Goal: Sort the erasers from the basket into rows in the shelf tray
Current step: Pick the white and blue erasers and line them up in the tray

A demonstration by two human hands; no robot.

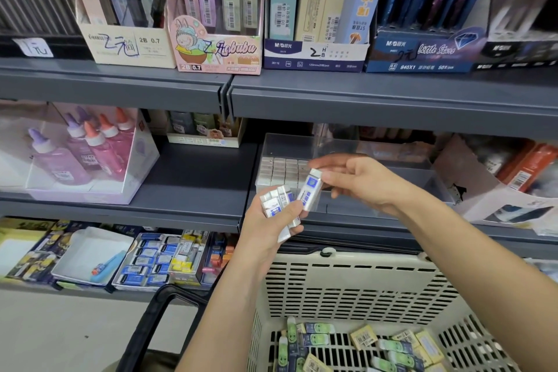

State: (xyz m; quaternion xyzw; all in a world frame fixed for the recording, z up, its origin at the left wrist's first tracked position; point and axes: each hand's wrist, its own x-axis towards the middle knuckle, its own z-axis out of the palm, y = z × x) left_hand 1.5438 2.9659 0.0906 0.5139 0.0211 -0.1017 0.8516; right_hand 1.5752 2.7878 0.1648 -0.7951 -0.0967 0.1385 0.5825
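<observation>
Several erasers (276,201) stand bunched in my left hand (268,229), fingers curled round them, in front of the shelf tray (377,148). My right hand (362,181) pinches one eraser (309,190) by its top end. I judge it light, stiff, slick-wrapped, best gripped across its narrow sides.

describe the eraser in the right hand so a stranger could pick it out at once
Find the grey middle shelf and the clear tray on it, part filled with white erasers. Right in front of the tray, the right hand pinches one eraser by its top end. It is the single, tilted one with a blue sleeve, raised above the bundle that the left hand grips.
</observation>
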